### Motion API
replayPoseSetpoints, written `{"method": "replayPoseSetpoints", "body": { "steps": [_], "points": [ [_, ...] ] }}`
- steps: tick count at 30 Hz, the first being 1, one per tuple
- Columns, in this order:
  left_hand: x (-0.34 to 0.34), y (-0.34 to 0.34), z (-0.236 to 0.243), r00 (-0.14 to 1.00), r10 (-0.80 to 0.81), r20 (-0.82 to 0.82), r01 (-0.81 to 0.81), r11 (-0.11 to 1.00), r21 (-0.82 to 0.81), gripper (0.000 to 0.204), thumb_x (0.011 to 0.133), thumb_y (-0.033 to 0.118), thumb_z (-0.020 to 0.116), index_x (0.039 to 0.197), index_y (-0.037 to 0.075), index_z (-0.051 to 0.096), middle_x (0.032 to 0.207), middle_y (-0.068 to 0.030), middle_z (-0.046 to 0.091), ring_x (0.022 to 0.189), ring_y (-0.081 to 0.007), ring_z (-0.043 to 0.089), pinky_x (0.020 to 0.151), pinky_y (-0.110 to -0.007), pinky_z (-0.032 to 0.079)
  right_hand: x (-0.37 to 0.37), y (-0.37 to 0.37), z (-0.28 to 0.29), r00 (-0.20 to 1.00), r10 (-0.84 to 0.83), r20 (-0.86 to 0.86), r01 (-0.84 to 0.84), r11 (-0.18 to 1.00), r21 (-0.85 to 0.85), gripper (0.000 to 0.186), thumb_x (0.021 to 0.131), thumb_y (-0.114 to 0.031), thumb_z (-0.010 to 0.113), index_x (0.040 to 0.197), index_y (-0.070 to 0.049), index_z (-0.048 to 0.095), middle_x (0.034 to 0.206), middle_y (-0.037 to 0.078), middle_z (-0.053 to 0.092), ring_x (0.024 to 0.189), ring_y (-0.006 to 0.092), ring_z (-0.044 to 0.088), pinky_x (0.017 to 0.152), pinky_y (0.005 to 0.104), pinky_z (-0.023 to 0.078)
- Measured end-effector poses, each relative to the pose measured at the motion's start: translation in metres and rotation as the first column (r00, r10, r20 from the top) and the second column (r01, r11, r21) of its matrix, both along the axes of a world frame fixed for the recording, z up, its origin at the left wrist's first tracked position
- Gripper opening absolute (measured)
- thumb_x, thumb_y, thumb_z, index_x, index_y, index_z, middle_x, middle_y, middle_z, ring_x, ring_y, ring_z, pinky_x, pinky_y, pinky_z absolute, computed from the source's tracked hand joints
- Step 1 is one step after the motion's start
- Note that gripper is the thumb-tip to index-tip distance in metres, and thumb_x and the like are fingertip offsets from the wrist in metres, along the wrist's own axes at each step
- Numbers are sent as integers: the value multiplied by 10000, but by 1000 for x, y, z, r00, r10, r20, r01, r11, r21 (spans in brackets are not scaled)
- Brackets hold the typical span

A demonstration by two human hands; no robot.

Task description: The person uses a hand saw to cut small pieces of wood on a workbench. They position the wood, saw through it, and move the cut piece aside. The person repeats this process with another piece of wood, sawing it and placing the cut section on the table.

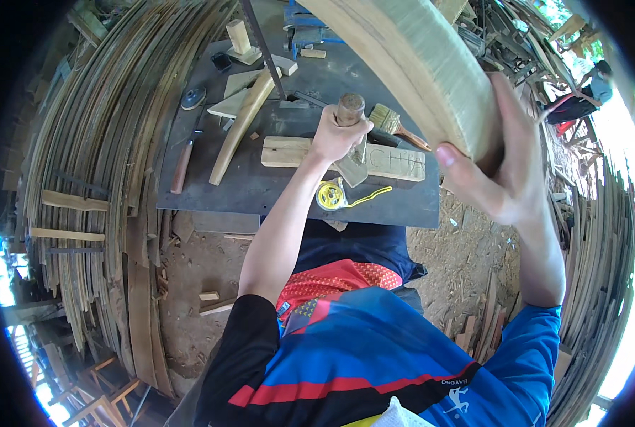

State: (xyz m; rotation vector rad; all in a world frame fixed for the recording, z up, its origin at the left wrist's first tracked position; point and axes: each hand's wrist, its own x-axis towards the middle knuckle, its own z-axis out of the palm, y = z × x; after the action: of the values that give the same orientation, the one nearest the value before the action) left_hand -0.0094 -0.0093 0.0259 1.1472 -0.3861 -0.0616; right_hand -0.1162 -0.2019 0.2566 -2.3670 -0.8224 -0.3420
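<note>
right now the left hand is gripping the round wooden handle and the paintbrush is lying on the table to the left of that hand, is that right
Not quite: the head view shows the paintbrush to the right of the left hand, not the left. It does lie on the table, and that hand grips the round wooden handle.

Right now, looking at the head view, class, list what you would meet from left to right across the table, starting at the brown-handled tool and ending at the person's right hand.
Brown-handled tool → curved wooden piece → left hand → brush → right hand.
</note>
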Motion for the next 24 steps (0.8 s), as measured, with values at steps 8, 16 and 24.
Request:
{"method": "replayPoseSetpoints", "body": {
  "steps": [8, 16, 24],
  "points": [
    [1, -1, -2, 994, -93, 49, 98, 990, -105, 202, 853, -12, 666, 684, 64, 587, 538, 44, 501, 453, -40, 429, 430, -251, 320, -1, -9, -38, 985, -103, -140, 96, 994, -50, 593, 777, -386, 790, 1083, 43, 517, 681, 199, 614, 650, 368, 687, 589, 418, 516],
    [-2, 0, -1, 999, -22, 28, 22, 1000, 22, 184, 848, 35, 681, 683, 63, 602, 542, 33, 528, 461, -43, 456, 447, -254, 345, 11, -14, -38, 972, -187, -144, 145, 954, -261, 609, 780, -427, 781, 1089, 22, 508, 815, 257, 671, 772, 435, 695, 679, 499, 523],
    [3, -2, 1, 996, -80, 36, 80, 997, -3, 223, 852, 32, 676, 662, 67, 565, 536, 35, 508, 441, -48, 420, 437, -265, 324, 16, -7, -50, 967, -119, -223, 107, 992, -66, 579, 815, -376, 765, 1093, 68, 519, 749, 203, 658, 661, 326, 676, 654, 421, 522]
  ]
}}
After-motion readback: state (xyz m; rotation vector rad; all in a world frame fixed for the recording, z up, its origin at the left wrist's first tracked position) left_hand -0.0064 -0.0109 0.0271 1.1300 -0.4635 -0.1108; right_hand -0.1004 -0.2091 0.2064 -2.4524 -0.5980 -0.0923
